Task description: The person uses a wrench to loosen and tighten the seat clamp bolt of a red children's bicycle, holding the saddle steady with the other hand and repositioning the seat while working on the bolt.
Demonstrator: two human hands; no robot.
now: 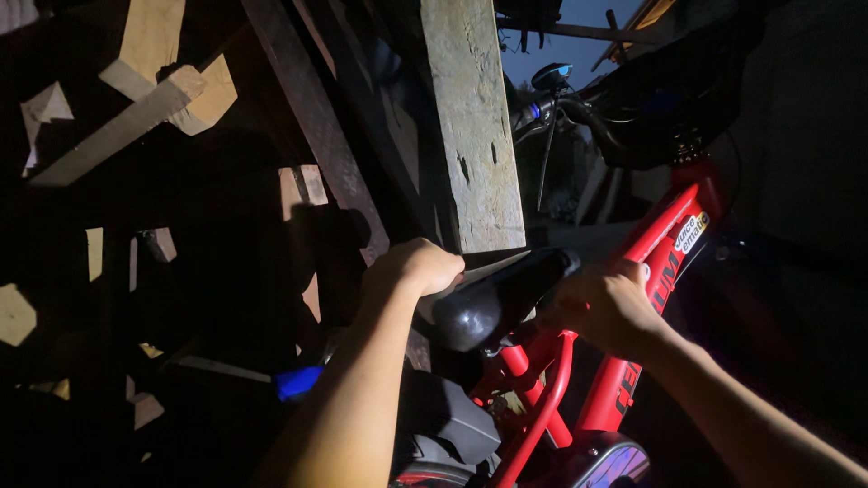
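A red bicycle stands below me in dim light, its black saddle in the middle of the view. My left hand is closed around a thin pale flat piece that lies along the saddle's left side. My right hand is shut on the front end of the saddle, above the red frame tube. The handlebar with a blue-lit device lies further ahead. The saddle's underside is hidden.
A weathered upright wooden post stands just beyond the saddle. Stacked planks and dark slanted beams fill the left side. A blue-handled object lies low by my left forearm. A dark wall closes the right.
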